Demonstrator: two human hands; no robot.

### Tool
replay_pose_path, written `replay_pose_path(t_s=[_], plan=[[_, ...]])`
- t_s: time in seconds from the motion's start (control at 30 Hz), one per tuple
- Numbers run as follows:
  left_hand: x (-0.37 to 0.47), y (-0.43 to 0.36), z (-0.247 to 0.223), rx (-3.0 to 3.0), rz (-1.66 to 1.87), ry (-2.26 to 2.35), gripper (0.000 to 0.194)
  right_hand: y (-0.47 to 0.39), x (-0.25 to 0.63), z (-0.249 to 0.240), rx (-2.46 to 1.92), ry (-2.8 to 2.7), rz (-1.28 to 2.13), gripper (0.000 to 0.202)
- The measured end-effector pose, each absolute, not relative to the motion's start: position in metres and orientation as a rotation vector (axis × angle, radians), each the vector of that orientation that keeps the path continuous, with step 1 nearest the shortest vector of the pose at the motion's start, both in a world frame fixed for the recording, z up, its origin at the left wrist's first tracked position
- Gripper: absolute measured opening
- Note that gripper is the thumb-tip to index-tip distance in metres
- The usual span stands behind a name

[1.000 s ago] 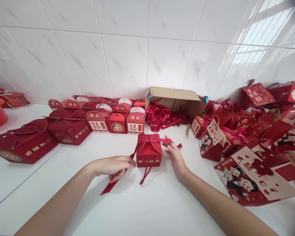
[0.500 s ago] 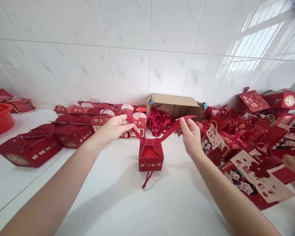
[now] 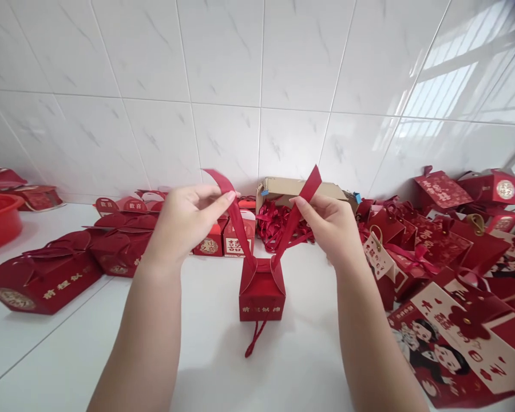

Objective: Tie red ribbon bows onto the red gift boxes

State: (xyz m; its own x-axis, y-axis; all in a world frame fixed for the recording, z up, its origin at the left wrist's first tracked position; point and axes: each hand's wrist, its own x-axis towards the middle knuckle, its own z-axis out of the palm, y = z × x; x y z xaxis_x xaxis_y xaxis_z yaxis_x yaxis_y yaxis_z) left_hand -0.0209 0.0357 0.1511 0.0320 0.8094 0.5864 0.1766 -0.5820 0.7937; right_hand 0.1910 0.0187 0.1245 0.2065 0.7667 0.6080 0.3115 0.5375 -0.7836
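Observation:
A small red gift box with gold lettering stands upright on the white table in front of me. A red ribbon comes out of its top at both sides. My left hand pinches one ribbon end between thumb and fingers, up and to the left of the box. On the other side, my right hand pinches the other end in the same way. Both ends are raised in a V, their tips sticking up past my fingers. A twisted dark red cord hangs from the box front onto the table.
Behind the box, a cardboard carton lies on its side with a heap of red ribbons. Larger red boxes stand at left, near a red basin. Red gift bags crowd the right.
Both hands have drawn the ribbon ends more upright and closer together. The view has tilted up slightly. Another person's hand at the right edge is out of sight now.

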Motion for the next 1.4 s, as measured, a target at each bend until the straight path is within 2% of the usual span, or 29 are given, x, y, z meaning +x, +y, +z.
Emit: replay_pose_path(t_s=[0.17, 0.33, 0.47, 0.53, 0.77, 0.97, 1.1, 1.4], plan=[[-0.020, 0.049, 0.145, 1.755, 1.826, 0.954, 0.013, 0.027, 0.194, 0.119, -0.843, -1.317, 0.409, 0.015], [-0.011, 0.060, 0.140, 1.686, 1.898, 0.834, 0.008, 0.033, 0.193, 0.115, -0.810, -1.253, 0.359, 0.016], [-0.004, 0.061, 0.139, 1.616, 1.855, 0.664, 0.001, 0.036, 0.191, 0.114, -0.799, -1.225, 0.325, 0.017], [-0.001, 0.059, 0.139, 1.603, 1.836, 0.603, 0.004, 0.036, 0.189, 0.114, -0.792, -1.223, 0.323, 0.018], [-0.002, 0.056, 0.137, 1.712, 1.635, 0.695, 0.006, 0.032, 0.187, 0.117, -0.765, -1.238, 0.297, 0.020], [-0.003, 0.057, 0.138, 1.624, 1.780, 0.616, 0.003, 0.027, 0.193, 0.119, -0.690, -1.169, 0.289, 0.015], [-0.003, 0.056, 0.139, 1.557, 1.824, 0.560, 0.008, 0.021, 0.197, 0.122, -0.700, -1.165, 0.246, 0.015], [0.000, 0.052, 0.142, 1.545, 1.540, 0.558, 0.007, 0.020, 0.198, 0.122, -0.796, -1.200, 0.288, 0.019]])
